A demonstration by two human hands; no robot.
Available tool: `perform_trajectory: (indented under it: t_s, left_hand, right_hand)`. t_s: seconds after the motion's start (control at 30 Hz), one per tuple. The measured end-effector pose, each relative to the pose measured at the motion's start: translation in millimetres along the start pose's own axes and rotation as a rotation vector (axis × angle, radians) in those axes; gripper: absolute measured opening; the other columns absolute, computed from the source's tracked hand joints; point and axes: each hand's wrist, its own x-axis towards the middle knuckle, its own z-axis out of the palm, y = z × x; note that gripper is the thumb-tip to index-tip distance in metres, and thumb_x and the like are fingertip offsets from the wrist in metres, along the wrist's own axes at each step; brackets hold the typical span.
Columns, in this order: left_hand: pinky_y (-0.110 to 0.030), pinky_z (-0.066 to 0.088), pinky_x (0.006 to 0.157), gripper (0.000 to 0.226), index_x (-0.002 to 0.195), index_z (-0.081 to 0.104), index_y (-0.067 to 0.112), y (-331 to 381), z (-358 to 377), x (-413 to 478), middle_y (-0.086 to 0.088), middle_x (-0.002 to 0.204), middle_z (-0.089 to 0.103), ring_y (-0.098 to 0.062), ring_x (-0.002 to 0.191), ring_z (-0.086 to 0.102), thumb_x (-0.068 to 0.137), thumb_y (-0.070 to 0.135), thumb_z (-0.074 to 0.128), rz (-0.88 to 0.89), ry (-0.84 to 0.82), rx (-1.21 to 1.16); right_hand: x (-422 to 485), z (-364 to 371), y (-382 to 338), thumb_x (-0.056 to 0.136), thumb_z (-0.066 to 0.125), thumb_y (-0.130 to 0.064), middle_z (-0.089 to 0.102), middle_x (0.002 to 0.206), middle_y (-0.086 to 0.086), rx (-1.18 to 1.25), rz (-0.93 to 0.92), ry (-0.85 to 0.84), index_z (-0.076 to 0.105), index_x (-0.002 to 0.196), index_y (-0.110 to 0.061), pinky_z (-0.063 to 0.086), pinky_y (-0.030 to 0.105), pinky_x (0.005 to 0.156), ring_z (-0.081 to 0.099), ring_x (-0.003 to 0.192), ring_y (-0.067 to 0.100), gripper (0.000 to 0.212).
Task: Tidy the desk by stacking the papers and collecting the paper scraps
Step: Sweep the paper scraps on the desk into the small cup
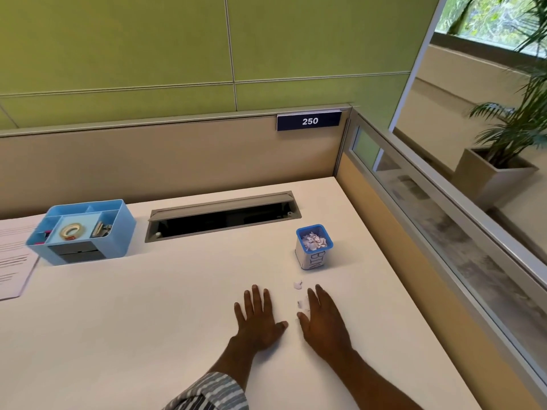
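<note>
Shows left hand [257,318] and right hand [324,321] palm-down on the bench [148,321], toward its front edge, right of middle. Fingers straight and slightly apart on both, clamped on nothing.

Shows two paper scraps loose: one scrap [297,284] just past the fingertips, toward the back edge. Second scrap [301,304] between the hands, touching or just beside the right index finger, cannot tell which. Possibly a third speck by the right thumb, too small to tell.

Places the bin cup [315,258] further toward the back right corner, upright, already heaped with scraps. Places the papers [11,261] at the left edge, partly cut off, beside a blue organiser [121,232].

Looks like the tail end of scrap collection.

Handling, as a guess: torn bits, near weightless, limp, lying flat on a smooth top, so awkward to lift straight up. Probably best to slide each toward the thumb or sweep them together, then pinch at a curled edge. Could flutter off or cling to skin. With the bin nearly full, better to drop in gently.
</note>
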Motion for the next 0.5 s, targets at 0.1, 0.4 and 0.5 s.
perform_trajectory:
  t_s: [0.1, 0.4, 0.5]
  left_hand:
    - [-0.06, -0.014, 0.113, 0.092, 0.151, -0.022, 0.013, 1.0, 0.1, -0.9, -0.016, 0.155, -0.034, -0.038, 0.144, -0.029, 0.095, 0.066, 0.029, 0.001, -0.007, 0.002]
    - [-0.061, -0.013, 0.113, 0.093, 0.152, -0.02, 0.014, 1.2, -0.5, 0.9, -0.016, 0.156, -0.032, -0.038, 0.144, -0.027, 0.094, 0.066, 0.031, -0.021, -0.005, 0.02]
    - [-0.06, -0.013, 0.113, 0.092, 0.152, -0.02, 0.014, 2.5, -1.7, -0.4, -0.016, 0.156, -0.032, -0.037, 0.145, -0.027, 0.095, 0.065, 0.031, -0.024, -0.007, 0.017]
  right_hand:
    - [23.9, 3.3, 7.9, 0.094, 0.042, -0.055, 0.004, 0.163, 0.011, -0.068, -0.161, -0.185, 0.012, 0.155, -0.016, 0.005, 0.033, 0.121, 0.007, 0.15, 0.025, 0.079]
    - [46.1, 1.0, 33.4, 0.102, 0.034, -0.036, 0.011, 0.163, -0.001, -0.165, -0.273, -0.349, 0.025, 0.152, -0.022, 0.006, 0.028, 0.12, 0.009, 0.15, 0.014, 0.053]
    - [30.8, -2.2, 42.3, 0.102, 0.036, -0.027, 0.033, 0.156, -0.005, -0.037, -0.277, -0.27, 0.05, 0.138, -0.024, 0.015, 0.019, 0.116, 0.023, 0.146, 0.009, 0.039]
